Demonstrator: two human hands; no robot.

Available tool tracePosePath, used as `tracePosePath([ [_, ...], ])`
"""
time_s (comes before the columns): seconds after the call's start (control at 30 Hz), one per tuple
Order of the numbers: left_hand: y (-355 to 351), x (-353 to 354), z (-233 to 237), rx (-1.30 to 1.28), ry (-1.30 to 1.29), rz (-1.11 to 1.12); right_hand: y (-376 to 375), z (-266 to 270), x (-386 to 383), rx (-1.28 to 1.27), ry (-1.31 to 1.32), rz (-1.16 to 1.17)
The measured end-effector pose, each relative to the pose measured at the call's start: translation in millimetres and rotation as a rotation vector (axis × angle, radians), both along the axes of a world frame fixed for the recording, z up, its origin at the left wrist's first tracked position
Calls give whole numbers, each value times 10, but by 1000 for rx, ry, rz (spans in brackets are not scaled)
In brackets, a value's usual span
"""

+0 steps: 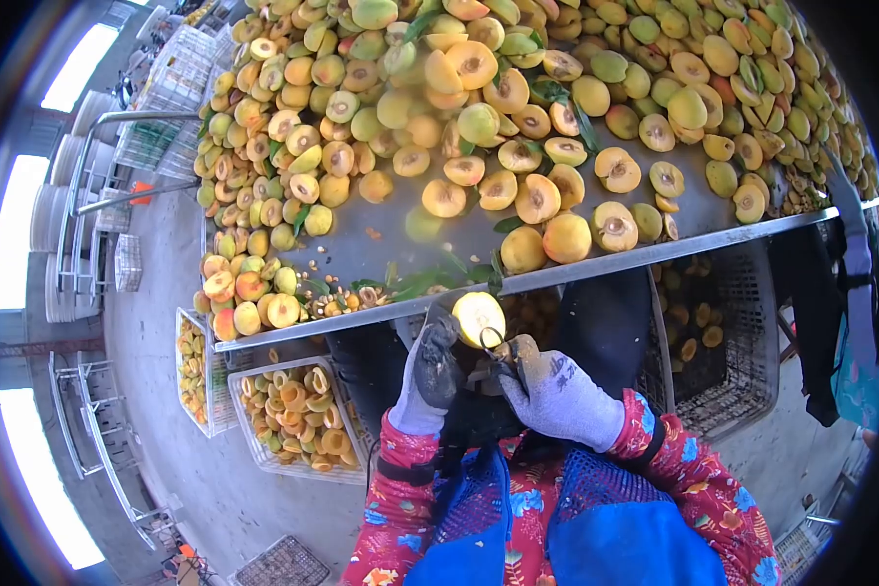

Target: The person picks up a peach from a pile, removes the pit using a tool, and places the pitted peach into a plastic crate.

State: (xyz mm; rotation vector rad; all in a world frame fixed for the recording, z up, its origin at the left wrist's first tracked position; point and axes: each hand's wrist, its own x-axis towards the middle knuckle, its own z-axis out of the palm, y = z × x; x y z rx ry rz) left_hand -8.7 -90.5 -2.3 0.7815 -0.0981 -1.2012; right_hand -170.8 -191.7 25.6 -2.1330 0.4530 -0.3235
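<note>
My left hand (pixel 431 369), in a grey glove with dark finger coating, is closed on a yellow peach half (pixel 478 313) just below the table's front edge. In my right hand (pixel 563 393), gloved the same way, is a small pitting tool with a metal loop (pixel 491 338). The loop touches the cut side of the peach, at its lower right. My fingers partly hide the tool's handle. Beyond both hands, many halved peaches (pixel 537 199) lie on the metal table (pixel 361 256), several with brown centres facing up.
Under the table's left end stands a white crate (pixel 254 418) of pitted peach halves, with another crate (pixel 203 410) beside it. A larger crate (pixel 752 376) sits to my right. Pits and leaves lie along the table rim (pixel 596 271). Someone's dark sleeve (pixel 811 322) shows at far right.
</note>
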Motion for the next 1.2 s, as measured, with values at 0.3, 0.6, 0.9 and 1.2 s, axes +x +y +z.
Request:
tracePosePath([
  [0.3, 11, -133, -1, 150, -230, 195, -21, 58, -22, 32, 29, 39],
  [0.6, 107, -239, -38, 205, -829, 205, 5, 20, 29, -151, -13, 121],
  [0.9, 0, -373, 7, 98, -978, 266, -50, 179, 35, 1071, 159, -35],
  [1.2, 62, -359, 63, 302, -639, 49, -64, 112, 41, 1126, 353, -21],
])
